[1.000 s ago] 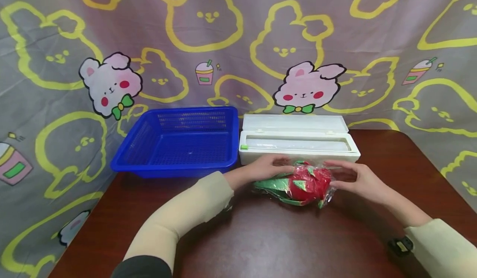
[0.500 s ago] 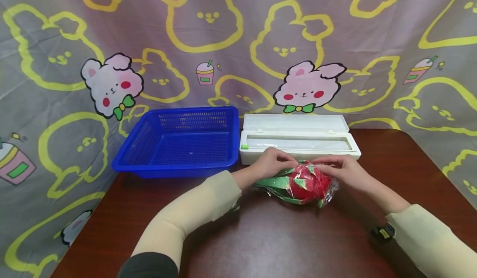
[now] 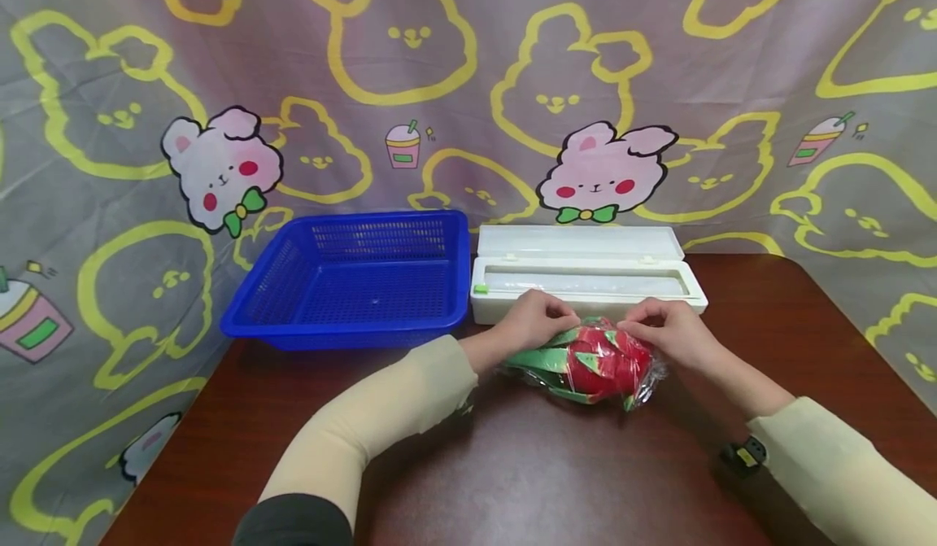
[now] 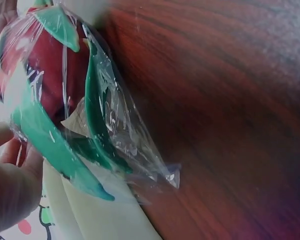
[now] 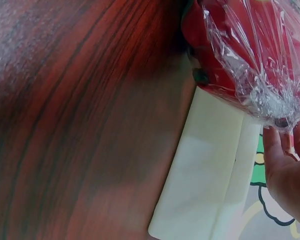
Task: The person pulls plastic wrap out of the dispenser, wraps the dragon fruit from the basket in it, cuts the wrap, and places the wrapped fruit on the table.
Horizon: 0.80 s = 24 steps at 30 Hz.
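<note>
A red dragon fruit (image 3: 603, 363) with green leaf tips lies on its side on the table, wrapped in clear cling film (image 4: 125, 120). At its far left side, my left hand (image 3: 529, 320) pinches the film between curled fingers and thumb. My right hand (image 3: 675, 333) pinches the film at the far right side. In the right wrist view, the film bunches in crinkles at the fruit's end, close to my right fingertips (image 5: 272, 142). The fruit's far side is hidden from the head view.
Just behind the fruit stands a white cling film dispenser (image 3: 589, 306) with its lid raised and a roll inside. A blue plastic basket (image 3: 344, 338) is left of it. A patterned curtain (image 3: 468, 123) hangs behind the brown table (image 3: 556, 481).
Both hands have closed in on the film along the fruit's far top edge, the right moving left. The fruit has barely moved. In the last half second the hands shifted only slightly.
</note>
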Tool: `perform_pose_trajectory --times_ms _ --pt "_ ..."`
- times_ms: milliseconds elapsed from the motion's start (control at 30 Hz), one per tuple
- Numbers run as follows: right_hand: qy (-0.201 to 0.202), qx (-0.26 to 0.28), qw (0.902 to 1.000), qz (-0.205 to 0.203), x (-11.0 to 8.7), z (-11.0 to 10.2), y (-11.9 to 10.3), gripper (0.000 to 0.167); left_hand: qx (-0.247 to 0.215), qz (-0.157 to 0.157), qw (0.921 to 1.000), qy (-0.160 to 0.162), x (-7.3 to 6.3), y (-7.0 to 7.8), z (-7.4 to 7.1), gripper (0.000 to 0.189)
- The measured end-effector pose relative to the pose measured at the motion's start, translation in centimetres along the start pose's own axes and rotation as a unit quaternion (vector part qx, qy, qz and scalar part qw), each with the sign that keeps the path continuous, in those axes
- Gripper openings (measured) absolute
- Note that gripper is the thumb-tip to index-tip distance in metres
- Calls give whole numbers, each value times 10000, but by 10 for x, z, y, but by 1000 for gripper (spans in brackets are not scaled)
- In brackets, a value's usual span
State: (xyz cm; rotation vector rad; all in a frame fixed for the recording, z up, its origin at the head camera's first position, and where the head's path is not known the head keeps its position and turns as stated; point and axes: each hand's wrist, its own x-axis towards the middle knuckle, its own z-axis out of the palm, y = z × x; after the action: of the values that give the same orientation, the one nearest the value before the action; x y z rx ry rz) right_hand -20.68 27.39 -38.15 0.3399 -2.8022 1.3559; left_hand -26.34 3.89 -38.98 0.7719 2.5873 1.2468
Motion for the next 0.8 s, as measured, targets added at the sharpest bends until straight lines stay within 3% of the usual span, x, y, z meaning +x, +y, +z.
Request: perform_pose_trajectory --times_ms 133,233,333,500,667,800 --pt "21 -65 9998 186 -1 1 -1 20 -310 -101 9995 -27 -1 2 1 6" --pt "116 -69 9997 211 -3 2 -1 24 -344 43 9994 -29 -2 3 2 3" --pt "307 -28 9995 -19 -8 1 -2 24 -52 460 9989 -81 -4 4 0 4" --pt "610 -105 9954 -732 -14 -5 -4 17 314 1267 9910 -289 -6 8 -7 15" --pt "250 -226 9929 -1140 -15 -8 -4 21 541 1677 9821 -662 -6 9 -12 21" --pt "-39 -205 9880 -1530 -15 -5 -7 23 714 2112 9727 -638 -5 9 -11 13"
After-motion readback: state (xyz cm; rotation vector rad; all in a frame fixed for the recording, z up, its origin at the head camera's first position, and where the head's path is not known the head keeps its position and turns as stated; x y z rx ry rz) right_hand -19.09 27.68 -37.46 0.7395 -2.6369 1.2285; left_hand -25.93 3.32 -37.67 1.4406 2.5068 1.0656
